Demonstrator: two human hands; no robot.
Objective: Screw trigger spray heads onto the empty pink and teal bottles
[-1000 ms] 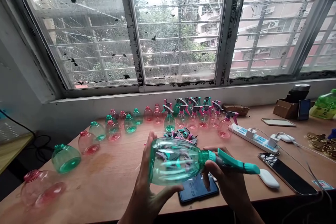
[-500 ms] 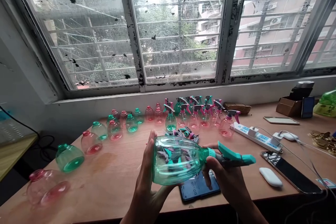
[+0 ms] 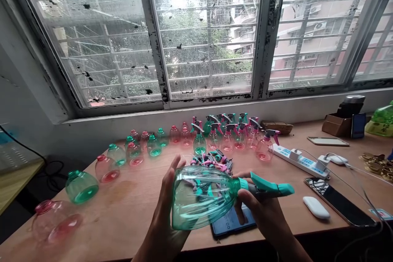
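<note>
A clear green spray bottle (image 3: 202, 196) lies sideways above the wooden table (image 3: 129, 208), its base towards me. My left hand (image 3: 164, 213) cups the bottle's body from the left and below. My right hand (image 3: 260, 213) is closed round the neck, just under the teal and grey trigger head (image 3: 267, 188) fitted on the bottle. A pile of loose pink and teal spray heads (image 3: 215, 159) lies on the table behind the bottle.
Capless green and pink bottles (image 3: 106, 168) stand in a curved line at the left. Bottles with spray heads (image 3: 233, 135) cluster by the window sill. A phone (image 3: 231, 223) lies under my hands. A power strip (image 3: 299, 159), white mouse (image 3: 316, 207) and second phone (image 3: 336, 200) are at the right.
The bottle has tipped so its base faces me more and has shifted slightly left. My hands keep the same hold on the body and neck.
</note>
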